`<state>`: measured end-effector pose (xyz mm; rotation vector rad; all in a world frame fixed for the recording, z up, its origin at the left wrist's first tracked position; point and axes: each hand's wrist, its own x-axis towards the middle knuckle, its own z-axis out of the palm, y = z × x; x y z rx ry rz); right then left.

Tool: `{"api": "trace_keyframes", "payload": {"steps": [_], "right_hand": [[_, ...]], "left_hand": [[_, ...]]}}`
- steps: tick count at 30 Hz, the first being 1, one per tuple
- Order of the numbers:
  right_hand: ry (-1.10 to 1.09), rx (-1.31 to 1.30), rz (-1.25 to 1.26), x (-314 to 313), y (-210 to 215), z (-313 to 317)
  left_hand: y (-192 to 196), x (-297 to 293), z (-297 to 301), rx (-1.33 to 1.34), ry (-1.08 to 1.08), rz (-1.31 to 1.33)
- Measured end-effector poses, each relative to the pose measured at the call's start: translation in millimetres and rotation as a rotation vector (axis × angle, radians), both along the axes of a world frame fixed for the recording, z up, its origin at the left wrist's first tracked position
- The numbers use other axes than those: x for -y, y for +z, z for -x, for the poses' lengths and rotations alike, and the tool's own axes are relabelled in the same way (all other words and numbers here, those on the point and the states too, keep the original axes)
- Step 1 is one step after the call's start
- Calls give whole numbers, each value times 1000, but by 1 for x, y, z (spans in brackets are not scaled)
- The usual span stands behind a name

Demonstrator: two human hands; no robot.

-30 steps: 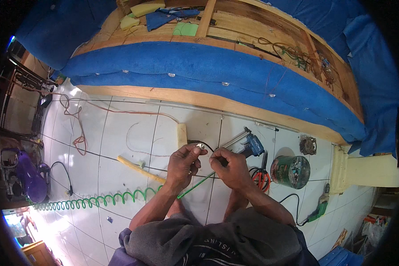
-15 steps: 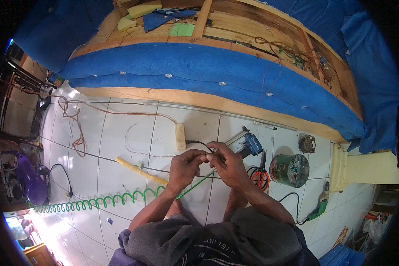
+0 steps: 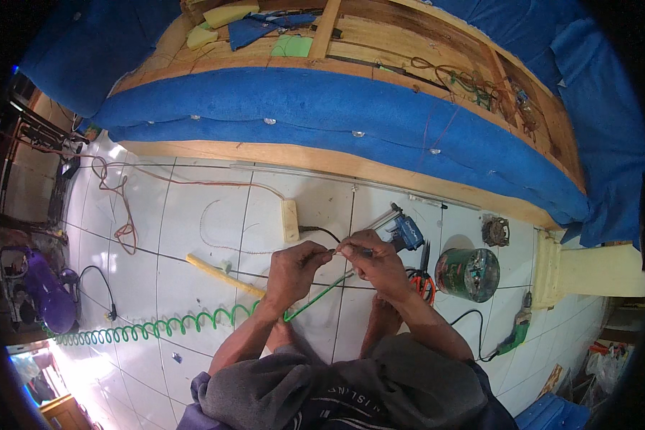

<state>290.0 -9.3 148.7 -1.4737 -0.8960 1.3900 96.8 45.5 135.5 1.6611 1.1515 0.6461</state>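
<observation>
Both hands meet over the white tile floor (image 3: 193, 215), just above the person's bare feet. Left hand (image 3: 294, 269) has thumb & fingers pinched shut on a thin black wire (image 3: 321, 231) that runs back to a cream power strip (image 3: 289, 220) on the tiles; right hand (image 3: 377, 266) is curled closed w/ fingertips pinched at the same spot, touching the left's fingertips. What exactly sits betw. the fingertips is too small to tell. A green air hose (image 3: 315, 299) passes straight under the wrists, then coils off to the left along the floor. Room: open tile to the left & front-left of the hands, crossed only by a yellowish stick (image 3: 222, 274) and loose orange cable (image 3: 122, 208). Right side is crowded: blue staple gun (image 3: 407, 231) just beside the right hand, orange-handled pliers (image 3: 424, 281) near the wrist, round tin (image 3: 467, 274) next, green drill (image 3: 514, 335) further out. Ahead, the floor ends at the wooden edge of a blue-upholstered sofa frame (image 3: 351, 115), well apart from the hands. Vs. 0.5 s ago: hands sit in much the same place, fingertips pressed closer together; the tools haven't moved.
</observation>
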Motion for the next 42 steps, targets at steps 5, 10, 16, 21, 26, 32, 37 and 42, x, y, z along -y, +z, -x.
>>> {"api": "trace_keyframes", "payload": {"steps": [5,10,16,21,26,32,37,42], "right_hand": [[21,-150,43,0,2,-4],[113,-71,-52,-1,6,0],[228,-444,146,4,18,-5],[127,-446,149,4,16,-14],[67,-259,84,5,-6,-29],[16,868,-328,-68,-101,-52],[7,1314,-393,-121,-191,-66],[162,1471,-297,-117,-210,-68]], "left_hand": [[6,-7,1,-16,-38,103],[15,-4,-1,108,-265,228],[6,-1,-8,294,-320,357],[8,-3,0,185,-303,308],[4,-8,0,60,-253,99],[-6,-17,14,-224,-66,125],[-4,-3,21,-320,-69,197],[-5,-7,24,-281,-36,240]]}}
